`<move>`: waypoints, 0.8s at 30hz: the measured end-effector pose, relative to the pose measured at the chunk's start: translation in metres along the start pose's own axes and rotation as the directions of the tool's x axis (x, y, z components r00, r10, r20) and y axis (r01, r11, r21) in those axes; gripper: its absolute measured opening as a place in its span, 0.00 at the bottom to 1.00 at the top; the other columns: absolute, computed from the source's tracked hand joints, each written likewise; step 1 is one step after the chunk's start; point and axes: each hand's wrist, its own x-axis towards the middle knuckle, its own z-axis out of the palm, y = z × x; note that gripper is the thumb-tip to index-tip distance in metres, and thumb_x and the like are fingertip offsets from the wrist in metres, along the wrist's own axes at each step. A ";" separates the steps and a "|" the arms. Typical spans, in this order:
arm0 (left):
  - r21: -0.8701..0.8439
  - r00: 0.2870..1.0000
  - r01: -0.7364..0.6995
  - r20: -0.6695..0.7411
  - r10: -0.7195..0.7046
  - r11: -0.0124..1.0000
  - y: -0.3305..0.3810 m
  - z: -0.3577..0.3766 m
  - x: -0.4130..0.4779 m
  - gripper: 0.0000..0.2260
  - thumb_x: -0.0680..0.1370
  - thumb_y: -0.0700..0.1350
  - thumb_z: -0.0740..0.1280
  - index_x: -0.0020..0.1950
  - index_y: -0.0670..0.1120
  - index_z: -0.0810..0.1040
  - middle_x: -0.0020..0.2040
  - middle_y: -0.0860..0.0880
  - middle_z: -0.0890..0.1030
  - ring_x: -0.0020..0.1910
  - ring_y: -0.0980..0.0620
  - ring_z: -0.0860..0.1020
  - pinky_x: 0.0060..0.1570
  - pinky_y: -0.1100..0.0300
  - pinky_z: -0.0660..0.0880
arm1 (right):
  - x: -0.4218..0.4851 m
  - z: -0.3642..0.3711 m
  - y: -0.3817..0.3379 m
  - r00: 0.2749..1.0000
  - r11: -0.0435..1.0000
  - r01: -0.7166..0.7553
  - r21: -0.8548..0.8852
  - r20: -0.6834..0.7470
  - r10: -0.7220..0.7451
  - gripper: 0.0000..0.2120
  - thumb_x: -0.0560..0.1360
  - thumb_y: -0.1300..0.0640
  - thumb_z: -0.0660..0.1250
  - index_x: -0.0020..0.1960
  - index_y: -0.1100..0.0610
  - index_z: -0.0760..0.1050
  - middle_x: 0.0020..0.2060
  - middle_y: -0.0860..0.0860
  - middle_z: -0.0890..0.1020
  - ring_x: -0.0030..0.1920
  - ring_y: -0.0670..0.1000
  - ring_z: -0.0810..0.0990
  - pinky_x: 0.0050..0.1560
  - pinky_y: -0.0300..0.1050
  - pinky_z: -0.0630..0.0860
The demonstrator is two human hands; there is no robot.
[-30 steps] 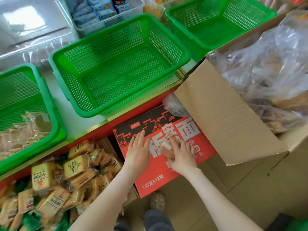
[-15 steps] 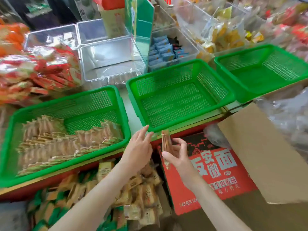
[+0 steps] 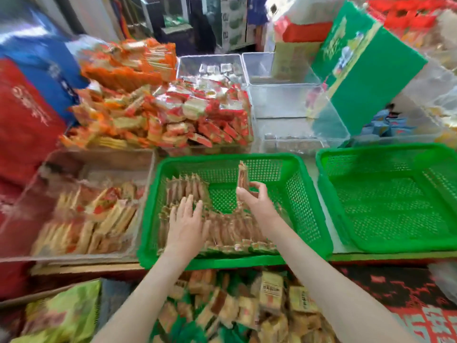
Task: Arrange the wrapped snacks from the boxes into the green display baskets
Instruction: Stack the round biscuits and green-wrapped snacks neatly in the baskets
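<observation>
A green display basket [image 3: 304,184] stands in front of me, partly filled with rows of brown wrapped snacks [image 3: 230,231] standing on edge. My right hand [image 3: 257,204] holds one brown wrapped snack [image 3: 243,177] upright over the basket's bare middle. My left hand [image 3: 188,221] lies flat, fingers spread, on the snack rows at the basket's left. A second green basket [image 3: 385,199] to the right holds nothing.
Below the shelf edge lies a box of yellow-brown wrapped snacks [image 3: 247,305], with a red noodle carton [image 3: 408,300] to its right. A clear bin of orange snacks [image 3: 86,219] stands left of the basket. Clear bins [image 3: 291,112] and red packets [image 3: 193,115] stand behind.
The view swung left and up. Both hands rose from the red carton to the filled basket, the right carrying the snack; the left now rests on the snack rows.
</observation>
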 end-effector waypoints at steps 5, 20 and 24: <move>0.022 0.978 0.014 0.207 -0.018 1.000 -0.035 0.020 0.022 0.30 0.82 0.59 0.48 0.79 0.48 0.42 0.79 0.44 0.42 0.78 0.46 0.41 0.75 0.45 0.43 | 0.058 0.065 0.003 0.985 0.983 -0.172 -0.060 -0.013 0.172 0.27 0.76 0.48 0.68 0.68 0.57 0.60 0.60 0.55 0.74 0.48 0.48 0.77 0.42 0.39 0.71; -0.078 0.979 -0.017 0.203 0.032 0.997 -0.055 0.036 0.021 0.32 0.82 0.61 0.47 0.78 0.49 0.37 0.78 0.44 0.38 0.77 0.46 0.36 0.74 0.47 0.35 | 0.088 0.088 0.011 0.971 0.693 -0.102 -0.713 0.080 0.224 0.31 0.78 0.44 0.63 0.76 0.56 0.60 0.73 0.54 0.66 0.71 0.55 0.67 0.69 0.50 0.65; -0.102 0.980 0.000 0.197 0.020 0.995 -0.051 0.031 0.021 0.31 0.82 0.59 0.49 0.78 0.48 0.39 0.79 0.44 0.39 0.77 0.46 0.38 0.73 0.47 0.36 | 0.076 0.091 0.015 0.978 0.589 -0.006 -0.808 0.117 0.171 0.28 0.82 0.45 0.54 0.78 0.54 0.54 0.76 0.54 0.61 0.74 0.55 0.62 0.71 0.47 0.60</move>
